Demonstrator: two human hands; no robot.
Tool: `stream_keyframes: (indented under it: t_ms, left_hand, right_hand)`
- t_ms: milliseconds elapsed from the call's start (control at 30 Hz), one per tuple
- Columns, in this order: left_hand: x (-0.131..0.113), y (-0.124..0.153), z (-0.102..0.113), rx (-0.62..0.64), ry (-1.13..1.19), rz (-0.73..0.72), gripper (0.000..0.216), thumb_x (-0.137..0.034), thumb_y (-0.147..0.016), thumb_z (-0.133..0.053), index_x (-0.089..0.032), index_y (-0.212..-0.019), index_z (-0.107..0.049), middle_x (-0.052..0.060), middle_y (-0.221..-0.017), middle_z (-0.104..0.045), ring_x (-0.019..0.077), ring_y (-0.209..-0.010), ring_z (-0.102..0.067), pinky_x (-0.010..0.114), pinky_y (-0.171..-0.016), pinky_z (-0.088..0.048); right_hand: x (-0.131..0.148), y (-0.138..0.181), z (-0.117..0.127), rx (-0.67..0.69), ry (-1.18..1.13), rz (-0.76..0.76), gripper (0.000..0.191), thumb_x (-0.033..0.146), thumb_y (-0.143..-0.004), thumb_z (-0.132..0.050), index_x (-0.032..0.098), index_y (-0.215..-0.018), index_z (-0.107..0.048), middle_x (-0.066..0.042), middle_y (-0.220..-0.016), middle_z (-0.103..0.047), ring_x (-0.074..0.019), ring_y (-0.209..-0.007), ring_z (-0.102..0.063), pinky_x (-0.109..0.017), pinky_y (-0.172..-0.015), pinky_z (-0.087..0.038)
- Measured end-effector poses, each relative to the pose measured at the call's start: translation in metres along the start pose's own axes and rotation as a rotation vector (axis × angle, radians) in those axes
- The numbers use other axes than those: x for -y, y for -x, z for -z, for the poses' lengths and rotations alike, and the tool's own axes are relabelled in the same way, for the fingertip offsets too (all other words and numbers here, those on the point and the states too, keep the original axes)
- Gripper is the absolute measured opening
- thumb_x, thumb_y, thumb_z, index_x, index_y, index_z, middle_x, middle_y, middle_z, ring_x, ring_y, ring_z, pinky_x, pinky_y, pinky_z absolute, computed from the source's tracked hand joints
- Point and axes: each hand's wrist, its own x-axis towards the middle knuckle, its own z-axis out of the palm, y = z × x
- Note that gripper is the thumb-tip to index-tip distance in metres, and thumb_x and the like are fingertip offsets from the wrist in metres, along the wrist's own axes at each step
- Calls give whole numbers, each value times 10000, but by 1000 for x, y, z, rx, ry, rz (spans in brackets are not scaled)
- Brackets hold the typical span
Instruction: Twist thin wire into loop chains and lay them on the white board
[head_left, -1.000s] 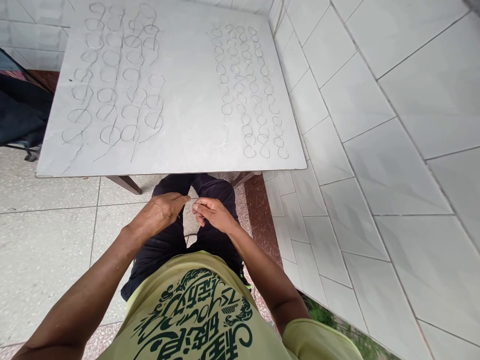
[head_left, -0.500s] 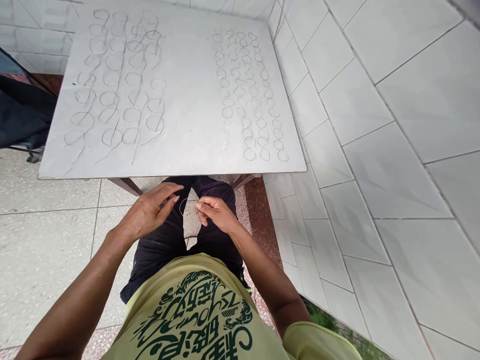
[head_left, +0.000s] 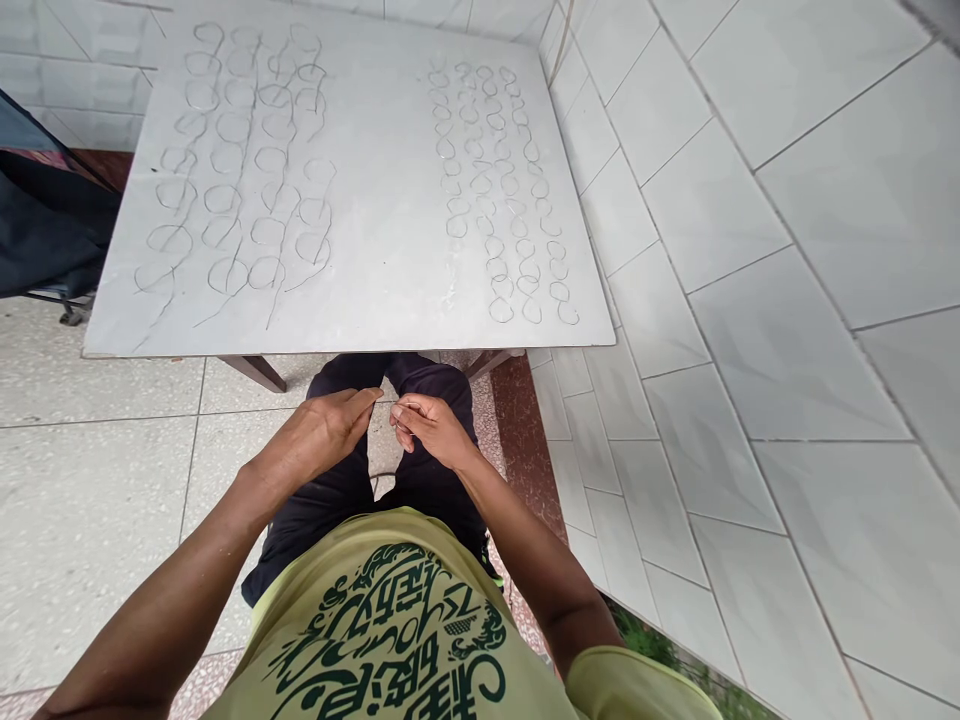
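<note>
Above my lap, just below the table edge, my left hand (head_left: 330, 428) and my right hand (head_left: 433, 425) face each other with the fingertips a short gap apart. A thin wire (head_left: 398, 424) is pinched between the thumb and fingers of my right hand. My left thumb and fingers are pressed together at the wire's other side and hide most of it. Bent wire loops with long tails (head_left: 227, 198) lie in rows on the left of the white table (head_left: 382, 300). Smaller S-shaped wire pieces (head_left: 523, 250) lie in rows on its right.
A tiled wall (head_left: 720, 300) runs close along the right side of the table. Dark fabric on a frame (head_left: 52, 225) stands at the far left. Table legs (head_left: 255, 372) show beneath the front edge, over a speckled tile floor (head_left: 112, 500).
My left hand has moved right toward my right hand, and its spread fingers have closed at the wire loop. My right hand has stayed in place.
</note>
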Motion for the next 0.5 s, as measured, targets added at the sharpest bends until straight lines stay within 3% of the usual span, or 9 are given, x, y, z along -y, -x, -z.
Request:
stream_keyframes:
  t_ms: [167, 333, 400, 500]
  left_hand:
    - [-1, -2, -9, -58, 112, 88, 326, -200, -999, -454, -174, -1271, -631, 95, -1036, -740, 186, -878, -711, 294, -802, -542]
    - [-8, -3, -32, -228, 344, 334, 219, -246, -958, -512, -191, -1067, -693, -18, -688, -654, 118, -586, -608, 225, -592, -492]
    - [-11, -1, -41, -283, 438, 428, 216, -267, -957, -512, -191, -1074, -678, -31, -652, -631, 109, -538, -579, 213, -526, -461]
    - [-13, 0, -45, -324, 475, 457, 228, -286, -954, -521, -192, -1088, -678, -28, -651, -640, 110, -533, -579, 211, -506, -453]
  right_hand:
    - [-1, 0, 0, -10, 51, -32, 384, 543, -937, -600, 173, -835, -594, 51, -553, -541, -91, -476, -479, -242, -534, -395]
    - [-1, -2, -3, -27, 77, -32, 391, 552, -939, -589, 176, -832, -589, 53, -547, -535, -88, -472, -473, -237, -524, -391]
    - [0, -3, -3, -39, 69, -34, 392, 557, -935, -592, 177, -838, -589, 52, -557, -533, -88, -476, -476, -233, -515, -392]
    - [1, -3, -2, -75, 48, -36, 416, 593, -939, -565, 180, -903, -597, 53, -573, -526, -95, -490, -490, -234, -517, -415]
